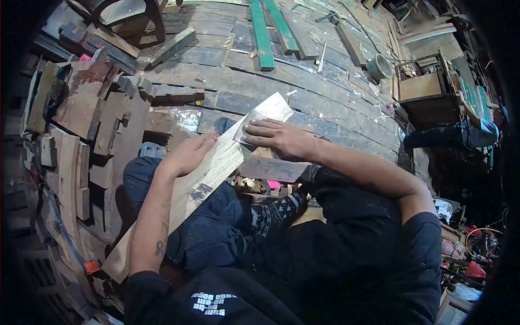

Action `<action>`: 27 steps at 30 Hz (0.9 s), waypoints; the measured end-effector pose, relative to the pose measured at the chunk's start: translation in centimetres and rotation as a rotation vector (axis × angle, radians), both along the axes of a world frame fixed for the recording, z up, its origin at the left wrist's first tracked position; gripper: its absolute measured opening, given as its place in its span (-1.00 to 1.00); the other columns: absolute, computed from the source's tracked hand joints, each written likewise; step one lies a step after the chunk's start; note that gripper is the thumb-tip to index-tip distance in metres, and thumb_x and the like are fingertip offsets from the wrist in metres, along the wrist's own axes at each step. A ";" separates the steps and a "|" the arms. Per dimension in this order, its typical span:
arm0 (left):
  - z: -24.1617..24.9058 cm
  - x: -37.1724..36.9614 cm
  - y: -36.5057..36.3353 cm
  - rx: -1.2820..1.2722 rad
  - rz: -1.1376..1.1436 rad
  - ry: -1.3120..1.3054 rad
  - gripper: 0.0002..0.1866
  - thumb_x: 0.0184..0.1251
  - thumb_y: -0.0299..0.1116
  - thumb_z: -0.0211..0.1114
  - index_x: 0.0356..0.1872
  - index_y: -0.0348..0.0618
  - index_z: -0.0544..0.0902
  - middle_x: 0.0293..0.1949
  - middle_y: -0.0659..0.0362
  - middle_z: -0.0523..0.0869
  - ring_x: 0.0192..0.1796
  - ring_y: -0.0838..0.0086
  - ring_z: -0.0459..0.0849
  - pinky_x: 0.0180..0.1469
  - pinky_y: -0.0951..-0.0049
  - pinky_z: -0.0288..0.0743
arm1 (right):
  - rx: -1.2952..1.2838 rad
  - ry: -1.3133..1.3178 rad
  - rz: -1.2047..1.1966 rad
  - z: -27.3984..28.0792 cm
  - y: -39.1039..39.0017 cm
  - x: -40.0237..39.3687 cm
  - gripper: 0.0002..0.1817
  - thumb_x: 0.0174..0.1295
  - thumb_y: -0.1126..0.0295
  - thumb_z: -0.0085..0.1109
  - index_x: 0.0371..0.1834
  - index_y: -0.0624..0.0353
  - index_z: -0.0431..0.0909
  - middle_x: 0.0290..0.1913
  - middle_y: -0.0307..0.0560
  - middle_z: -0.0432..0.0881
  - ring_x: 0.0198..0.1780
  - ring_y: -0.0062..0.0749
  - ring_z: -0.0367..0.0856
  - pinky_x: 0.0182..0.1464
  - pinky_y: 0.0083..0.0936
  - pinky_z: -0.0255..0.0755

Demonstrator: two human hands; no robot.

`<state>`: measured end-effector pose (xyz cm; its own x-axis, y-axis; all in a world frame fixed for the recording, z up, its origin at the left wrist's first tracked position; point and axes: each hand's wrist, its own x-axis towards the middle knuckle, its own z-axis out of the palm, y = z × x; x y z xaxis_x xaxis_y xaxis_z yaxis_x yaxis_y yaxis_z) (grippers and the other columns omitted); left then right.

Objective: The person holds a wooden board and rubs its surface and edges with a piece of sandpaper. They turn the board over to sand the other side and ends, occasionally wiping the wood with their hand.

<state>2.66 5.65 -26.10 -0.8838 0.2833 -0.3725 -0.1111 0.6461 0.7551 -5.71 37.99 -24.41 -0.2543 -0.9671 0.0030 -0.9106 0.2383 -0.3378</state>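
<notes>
A long pale wooden board lies slanted across my lap, its far end pointing up and to the right. It has a dark patch on its face toward the lower middle. My left hand grips the board's left edge, with part of the fingers hidden. Near the far end, my right hand presses a grey sheet that looks like sandpaper flat against the wood. Its fingers lie over the sheet and cover most of it.
Stacked wood offcuts crowd the left side. Green-painted planks lie on the board floor ahead. A bucket and a wooden cabinet stand at right, near another person. Assorted clutter fills the lower right.
</notes>
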 end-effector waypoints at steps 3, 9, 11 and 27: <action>0.4 -0.3 0.0 -0.031 -0.019 -0.053 -0.38 0.71 0.09 -0.05 0.24 -0.33 0.63 0.15 -0.29 0.73 0.23 -0.17 0.68 0.27 0.08 0.51 | -0.037 -0.096 -0.188 0.0 1.1 -1.2 -0.29 0.32 0.44 0.17 0.60 0.06 0.35 0.59 0.18 0.35 0.57 0.13 0.36 0.55 -0.13 0.37; 0.4 0.0 0.2 0.006 -0.036 0.032 -0.47 0.73 0.04 -0.10 0.28 -0.14 0.63 0.12 -0.27 0.73 0.20 -0.15 0.69 0.24 0.04 0.52 | 0.051 -0.244 -0.484 0.7 0.6 0.2 -0.18 0.14 0.66 0.00 0.60 0.10 0.33 0.63 0.21 0.27 0.57 0.18 0.33 0.58 -0.13 0.32; 0.0 -0.2 0.2 0.024 -0.026 0.008 -0.48 0.74 0.02 -0.11 0.29 -0.14 0.62 0.13 -0.25 0.73 0.21 -0.14 0.68 0.25 0.04 0.52 | 0.007 -0.213 -0.117 1.1 -1.3 2.0 -0.22 0.25 0.62 0.00 0.64 0.10 0.29 0.65 0.16 0.25 0.68 0.04 0.19 0.72 -0.14 0.08; 0.5 0.1 0.2 0.037 -0.013 0.016 -0.43 0.71 0.04 -0.05 0.29 -0.25 0.63 0.15 -0.23 0.74 0.24 -0.11 0.68 0.30 0.07 0.51 | 0.097 -0.262 0.180 1.4 -2.1 4.7 -0.32 0.52 0.43 -0.20 0.73 0.05 0.10 0.74 0.03 0.10 0.74 -0.08 0.06 0.77 -0.15 -0.09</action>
<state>2.74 5.89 -25.58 -0.8856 0.3082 -0.3473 -0.0904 0.6192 0.7800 -1.02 35.87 -22.98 -0.0596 -0.9891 -0.1343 -0.8260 0.1244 -0.5497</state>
